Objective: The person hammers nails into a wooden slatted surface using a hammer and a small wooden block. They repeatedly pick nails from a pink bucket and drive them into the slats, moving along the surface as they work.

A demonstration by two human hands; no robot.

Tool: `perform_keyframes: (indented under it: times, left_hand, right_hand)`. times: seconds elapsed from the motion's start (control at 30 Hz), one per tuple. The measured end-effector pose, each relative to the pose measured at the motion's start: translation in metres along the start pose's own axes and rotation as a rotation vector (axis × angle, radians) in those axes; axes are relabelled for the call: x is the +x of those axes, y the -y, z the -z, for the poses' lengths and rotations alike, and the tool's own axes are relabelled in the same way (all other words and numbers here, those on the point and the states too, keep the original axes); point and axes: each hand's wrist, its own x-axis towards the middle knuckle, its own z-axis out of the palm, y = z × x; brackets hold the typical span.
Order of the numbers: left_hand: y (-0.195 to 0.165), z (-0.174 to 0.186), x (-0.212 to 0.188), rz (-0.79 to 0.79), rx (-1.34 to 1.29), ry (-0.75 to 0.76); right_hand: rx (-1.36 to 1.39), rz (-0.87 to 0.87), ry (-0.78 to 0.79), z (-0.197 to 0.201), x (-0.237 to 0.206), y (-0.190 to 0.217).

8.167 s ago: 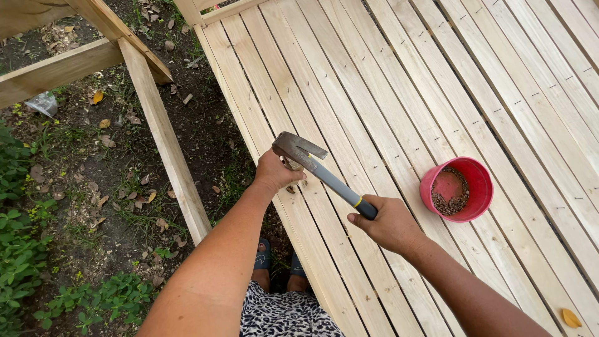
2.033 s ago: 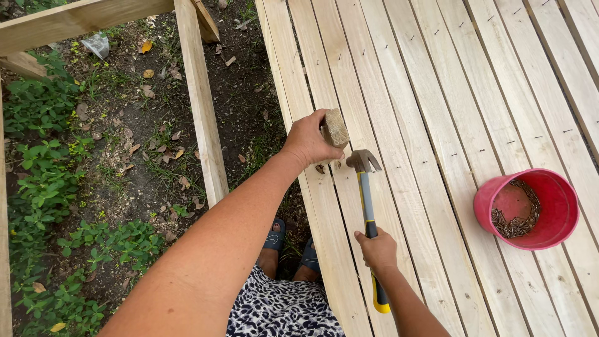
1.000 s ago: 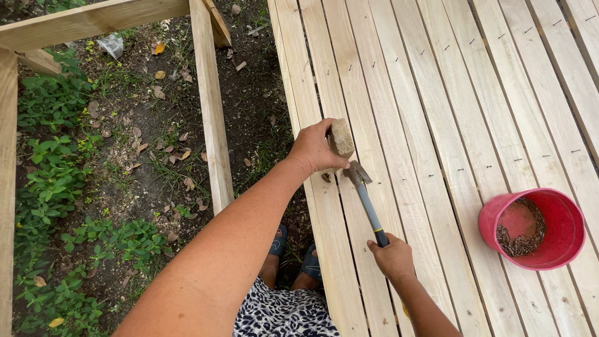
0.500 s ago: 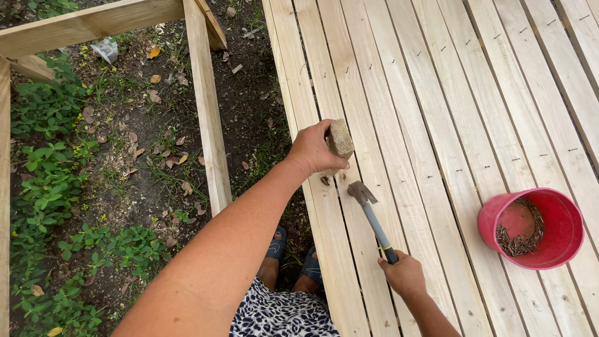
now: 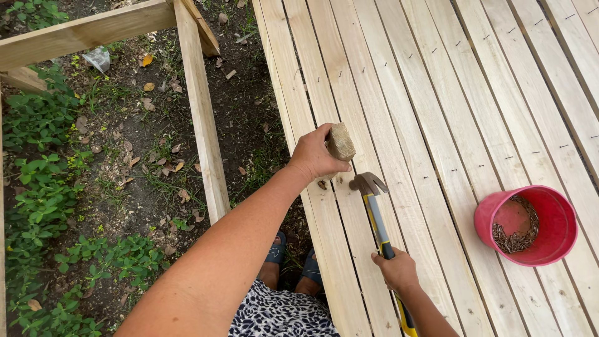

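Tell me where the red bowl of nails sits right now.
The red bowl sits on the wooden deck at the right of the head view, right of the hammer in the right hand.

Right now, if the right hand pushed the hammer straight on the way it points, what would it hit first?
Most likely the left hand and the small wooden block it holds. The hammer, gripped by the right hand, has its head just short of them; their relative height is unclear.

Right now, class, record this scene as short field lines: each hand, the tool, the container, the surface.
Left hand: grips a small wooden block against the planks
Right hand: holds the hammer by its handle
Hammer head: close to the board below the block
Container: red bowl with nails
Surface: pale slatted wooden deck
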Motion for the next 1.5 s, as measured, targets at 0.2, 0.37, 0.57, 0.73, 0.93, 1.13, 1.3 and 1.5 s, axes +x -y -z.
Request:
perform_keyframes:
  times: [0.2, 0.37, 0.57, 0.73, 0.93, 1.13, 1.3, 1.5]
  left_hand:
    - [-0.002, -0.006, -0.014, -0.087, 0.030, 0.030]
    - [0.000, 0.008, 0.001, -0.041, 0.047, 0.002]
    - [0.000, 0.023, 0.038, 0.038, 0.073, 0.014]
    - [-0.005, 0.020, 0.040, 0.066, 0.083, 0.030]
    - [0.000, 0.018, 0.027, 0.052, 0.061, 0.034]
    - [-0.001, 0.016, 0.027, 0.046, 0.058, 0.014]
    - [-0.006, 0.013, 0.023, 0.014, 0.021, 0.011]
    - [-0.010, 0.016, 0.006, -0.045, 0.088, 0.036]
  right_hand:
    - [0.352, -0.031, 0.018, -0.002, -0.010, 0.002]
    - [0.228, -0.070, -0.057, -0.006, -0.009, -0.009]
    - [0.032, 0.367, -0.124, -0.022, -0.021, -0.036]
    - [-0.218, 0.212, -0.060, -0.049, -0.015, -0.018]
    - [-0.258, 0.150, -0.008, -0.044, -0.016, 0.008]
    - [-0.137, 0.266, -0.124, -0.037, -0.033, 0.005]
    - [-0.345, 0.126, 0.002, -0.038, -0.022, 0.004]
    - [-0.087, 0.080, -0.113, -0.022, -0.019, -0.010]
